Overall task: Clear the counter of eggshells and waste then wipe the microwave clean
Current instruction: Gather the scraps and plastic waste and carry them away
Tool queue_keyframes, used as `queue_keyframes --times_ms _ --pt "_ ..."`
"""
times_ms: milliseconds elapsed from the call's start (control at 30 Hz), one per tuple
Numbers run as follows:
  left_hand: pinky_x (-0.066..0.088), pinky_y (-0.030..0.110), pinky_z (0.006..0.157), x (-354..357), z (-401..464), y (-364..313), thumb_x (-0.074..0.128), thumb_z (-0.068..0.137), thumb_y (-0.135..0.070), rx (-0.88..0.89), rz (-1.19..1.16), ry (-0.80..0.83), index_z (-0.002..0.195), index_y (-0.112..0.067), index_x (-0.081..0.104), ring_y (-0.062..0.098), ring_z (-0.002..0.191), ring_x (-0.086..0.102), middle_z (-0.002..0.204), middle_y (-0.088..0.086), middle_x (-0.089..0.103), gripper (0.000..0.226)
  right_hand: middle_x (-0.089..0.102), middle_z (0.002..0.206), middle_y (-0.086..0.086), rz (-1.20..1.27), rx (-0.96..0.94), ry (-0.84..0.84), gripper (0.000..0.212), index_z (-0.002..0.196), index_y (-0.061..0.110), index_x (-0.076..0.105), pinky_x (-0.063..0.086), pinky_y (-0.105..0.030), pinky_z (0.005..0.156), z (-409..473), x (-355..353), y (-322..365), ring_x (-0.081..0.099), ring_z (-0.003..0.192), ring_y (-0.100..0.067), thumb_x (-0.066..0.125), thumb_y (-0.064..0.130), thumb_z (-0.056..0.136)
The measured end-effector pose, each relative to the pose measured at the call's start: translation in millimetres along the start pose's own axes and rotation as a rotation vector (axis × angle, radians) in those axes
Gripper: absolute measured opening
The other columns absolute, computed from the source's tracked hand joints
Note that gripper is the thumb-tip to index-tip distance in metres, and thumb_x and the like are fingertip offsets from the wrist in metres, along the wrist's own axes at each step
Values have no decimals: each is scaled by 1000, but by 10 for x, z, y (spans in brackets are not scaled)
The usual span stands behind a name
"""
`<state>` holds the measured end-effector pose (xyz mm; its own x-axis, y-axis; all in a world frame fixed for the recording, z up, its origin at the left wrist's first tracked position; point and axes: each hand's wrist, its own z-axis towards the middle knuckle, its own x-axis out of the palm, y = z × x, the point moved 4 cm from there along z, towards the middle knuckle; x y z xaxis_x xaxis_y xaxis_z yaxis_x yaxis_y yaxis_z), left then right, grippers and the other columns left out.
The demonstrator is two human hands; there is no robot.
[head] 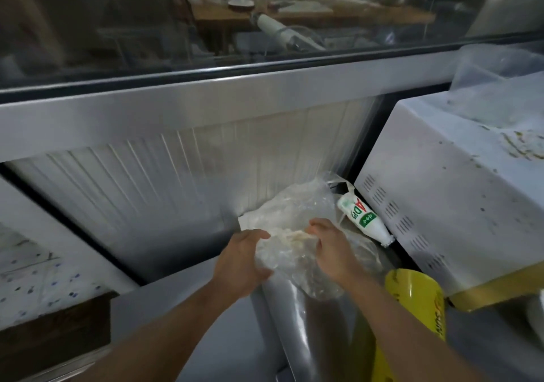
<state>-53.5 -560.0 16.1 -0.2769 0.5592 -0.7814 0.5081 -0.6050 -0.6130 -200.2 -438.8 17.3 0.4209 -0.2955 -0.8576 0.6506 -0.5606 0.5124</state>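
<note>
The clear plastic bag is crumpled, translucent and glossy, with pale cream fragments, possibly eggshell, gathered near its middle between the two hands. It sits in the gap between the ribbed white back panel and the white microwave, over a grey metal surface.

The left hand grips the bag's left side, fingers curled into the film. The right hand pinches the bag's right side, fingers bent down onto the plastic. Both hands hold the bag; neither is spread flat.

The bag's long axis runs from its upper end near the back panel down toward the person; its lower end hangs below the hands. Just beside it, a white bottle with green and red print lies tilted against the microwave's vented side, neck pointing down and to the right.

The microwave carries dark specks and a brownish stain on its top; its right part is cut off by the frame edge. A yellow object with lettering sits below it, partly hidden by the right forearm. The bag's contents are blurred and cannot be identified with certainty
</note>
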Motion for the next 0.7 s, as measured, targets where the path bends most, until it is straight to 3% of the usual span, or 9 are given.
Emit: queue_keyframes --times_ms 167,267,367,467,533,600,700 --pt "43 30 98 52 72 -1 79 68 -33 54 -1 -3 119 -30 53 11 117 44 125 -9 50 58 41 143 -6 -71 -44 121 47 130 4 52 31 -26 109 -74 116 -26 44 128 -21 46 -5 84" --pt "43 29 97 43 110 -4 80 68 -35 86 -5 -31 116 -28 55 11 116 45 123 -9 51 55 40 143 -7 -18 -26 39 44 128 8 53 27 -29 112 -108 48 -11 39 131 -22 47 -3 86" --pt "39 24 97 27 149 -3 80 66 -39 103 2 -67 116 -29 54 9 118 43 125 -11 48 58 27 150 -3 65 94 -12 50 137 19 43 18 -35 115 -185 -70 -79 21 140 -20 57 19 89" --pt "36 24 97 16 182 5 82 62 -42 107 7 -85 125 -32 45 10 121 37 132 -11 40 74 0 157 8 56 204 154 94 146 35 16 5 -45 117 -321 -47 -150 -3 144 -17 72 49 72" --pt "35 33 105 12 229 11 83 57 -44 113 20 -58 135 -32 32 15 127 31 140 -8 33 94 -11 155 13 -28 208 188 115 146 41 4 -2 -47 116 -379 19 -156 -12 144 -18 75 60 58" --pt "28 44 111 19 296 24 85 52 -48 111 45 21 143 -31 16 20 135 22 147 -5 22 115 -16 154 12 -134 191 158 125 144 42 -5 -4 -48 115 -372 105 -160 -15 143 -21 77 65 52" --pt "15 48 116 42 409 63 85 47 -49 85 61 146 146 -31 -5 21 141 6 152 -6 4 135 -12 154 10 -201 157 100 126 143 41 -7 -4 -49 115 -312 217 -162 -13 143 -23 78 62 53"
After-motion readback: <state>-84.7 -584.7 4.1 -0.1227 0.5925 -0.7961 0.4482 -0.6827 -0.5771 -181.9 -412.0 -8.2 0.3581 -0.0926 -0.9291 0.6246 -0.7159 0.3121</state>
